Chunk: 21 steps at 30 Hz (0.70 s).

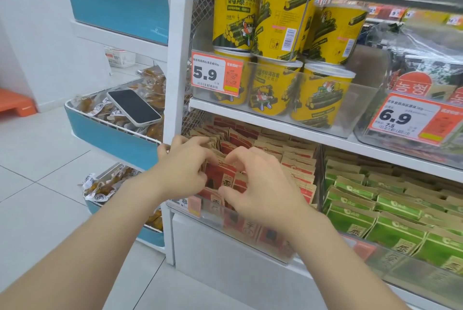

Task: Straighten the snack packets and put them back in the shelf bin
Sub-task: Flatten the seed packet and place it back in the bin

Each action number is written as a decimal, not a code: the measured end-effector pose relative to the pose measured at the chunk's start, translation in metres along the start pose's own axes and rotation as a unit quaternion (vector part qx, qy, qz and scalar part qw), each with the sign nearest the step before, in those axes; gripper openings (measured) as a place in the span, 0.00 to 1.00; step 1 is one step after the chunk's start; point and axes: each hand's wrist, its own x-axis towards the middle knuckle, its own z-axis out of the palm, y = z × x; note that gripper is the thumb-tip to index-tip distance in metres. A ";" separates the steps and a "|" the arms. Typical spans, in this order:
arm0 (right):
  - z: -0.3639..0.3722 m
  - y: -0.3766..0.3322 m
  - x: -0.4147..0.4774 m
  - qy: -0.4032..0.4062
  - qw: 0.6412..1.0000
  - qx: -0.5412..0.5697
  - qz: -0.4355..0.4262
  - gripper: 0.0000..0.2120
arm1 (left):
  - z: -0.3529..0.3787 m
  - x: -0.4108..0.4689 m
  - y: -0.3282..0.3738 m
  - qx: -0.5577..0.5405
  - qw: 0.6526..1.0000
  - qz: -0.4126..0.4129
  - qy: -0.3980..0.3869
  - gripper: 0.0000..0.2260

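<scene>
Left grip: left hand (184,169) is curled round the left edge of a bunch of red packets (220,178), fingers tucked behind it. It is closed on them, not spread.
Right grip: right hand (263,187) arches over the same bunch, fingertips on the top edges and thumb on the front face. That's a pinch, and it looks light.
Why both: one hand on each side squares the edges, a sensible hold for floppy paper packs that fan out on their own.
Where they are: the bunch stands upright between the palms at the front-left of its row, its low ends inside the bin (250,239) as far as I can tell.
Bin: clear, on the bottom shelf and crammed with more red-and-brown packets in files leaning back. The front wall keeps them from sliding out.
Stage: my read is that the straightening is in hand and the seating down is not yet finished.
Next: probably level the bunch and press it into the gap. It's a tight fit, so neighbours may snag.
Right: green packs (363,212) sit in the next bin, out of this.
Above: yellow tubs (238,14) are stacked two high, with a 5.9 tag (213,74) in front.
Left: a phone (134,106) lies on snacks in a blue basket (110,134), parked there, I'd guess, to free both hands.
</scene>
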 end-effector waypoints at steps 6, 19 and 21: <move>-0.013 0.037 -0.015 -0.015 0.992 -0.085 0.090 0.06 | 0.010 -0.008 0.011 0.090 0.993 0.035 0.069 0.24; -0.016 0.064 -0.014 -0.041 0.995 -0.087 0.031 0.14 | 0.018 0.005 0.024 0.069 0.987 0.029 0.144 0.09; -0.014 0.064 -0.012 -0.042 0.997 -0.064 0.026 0.11 | 0.023 0.008 0.021 0.076 0.988 0.016 0.132 0.08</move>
